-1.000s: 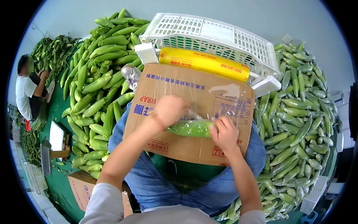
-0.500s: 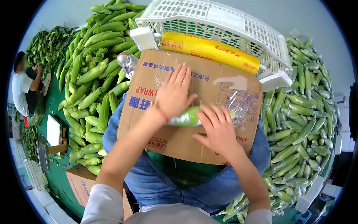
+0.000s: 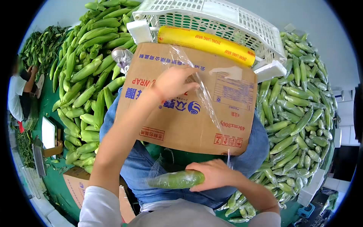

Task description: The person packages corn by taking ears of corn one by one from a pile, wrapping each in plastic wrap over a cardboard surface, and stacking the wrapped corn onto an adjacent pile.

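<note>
My right hand grips one end of an ear of corn, green husk on, wrapped in clear film. It is held low over my lap, with loose film trailing off its far end. My left hand is over the cardboard box on my knees, fingers bent and pinching a strip of clear plastic film. This strip runs from near the yellow film roll diagonally down across the cardboard.
A white plastic crate stands behind the roll. Unwrapped corn is heaped at left, film-wrapped corn at right. Another person sits at far left, near a scale. Another cardboard box lies at lower left.
The corn has left the box top, carried by my right hand down toward my lap. My left hand has gone from lying flat on the box to pinching the film strip.
</note>
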Tool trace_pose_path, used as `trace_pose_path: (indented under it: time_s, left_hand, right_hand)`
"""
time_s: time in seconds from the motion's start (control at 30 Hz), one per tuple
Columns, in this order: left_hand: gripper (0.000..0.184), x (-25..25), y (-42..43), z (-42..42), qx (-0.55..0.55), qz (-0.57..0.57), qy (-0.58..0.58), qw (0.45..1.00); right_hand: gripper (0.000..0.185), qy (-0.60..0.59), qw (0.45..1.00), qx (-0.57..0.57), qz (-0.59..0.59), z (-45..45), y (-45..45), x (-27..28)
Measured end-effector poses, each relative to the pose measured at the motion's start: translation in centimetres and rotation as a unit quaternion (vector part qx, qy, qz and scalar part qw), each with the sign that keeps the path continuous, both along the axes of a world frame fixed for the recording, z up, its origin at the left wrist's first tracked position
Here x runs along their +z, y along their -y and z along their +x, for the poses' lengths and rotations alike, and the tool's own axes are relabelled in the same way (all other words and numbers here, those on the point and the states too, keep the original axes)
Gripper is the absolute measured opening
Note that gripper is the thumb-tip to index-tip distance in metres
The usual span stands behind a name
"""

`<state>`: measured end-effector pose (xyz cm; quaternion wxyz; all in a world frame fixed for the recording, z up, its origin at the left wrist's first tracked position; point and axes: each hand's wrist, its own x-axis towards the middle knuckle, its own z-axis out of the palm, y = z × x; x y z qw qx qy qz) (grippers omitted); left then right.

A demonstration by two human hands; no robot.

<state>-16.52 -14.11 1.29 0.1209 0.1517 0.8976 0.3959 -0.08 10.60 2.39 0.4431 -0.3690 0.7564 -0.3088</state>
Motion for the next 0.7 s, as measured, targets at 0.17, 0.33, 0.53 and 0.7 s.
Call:
trace_pose_path:
  time_s: [0.17,0.33,0.53,0.7]
  left_hand:
    - [0.036,1.4,-1.7,14.8,0.002,0.144,-0.213,0.966]
    - [0.044,-1.2,-5.5,16.2,0.124,0.814,0.098,0.559]
    - [0.025,-1.3,-2.2,17.1,0.404,0.556,0.161,0.708]
    - [0.037,-3.2,-1.0,22.1,0.372,0.451,0.197,0.787]
  right_hand:
    - [0.049,0.584,0.657,-0.442,-0.181,3.4,-0.7,-0.9]
    - [0.088,0.834,0.372,-0.095,-0.395,5.4,4.9,-3.1]
    - [0.066,0.400,0.822,-0.374,-0.152,4.8,1.7,0.6]
    - [0.050,-0.302,0.852,-0.389,-0.176,5.0,-2.2,2.9]
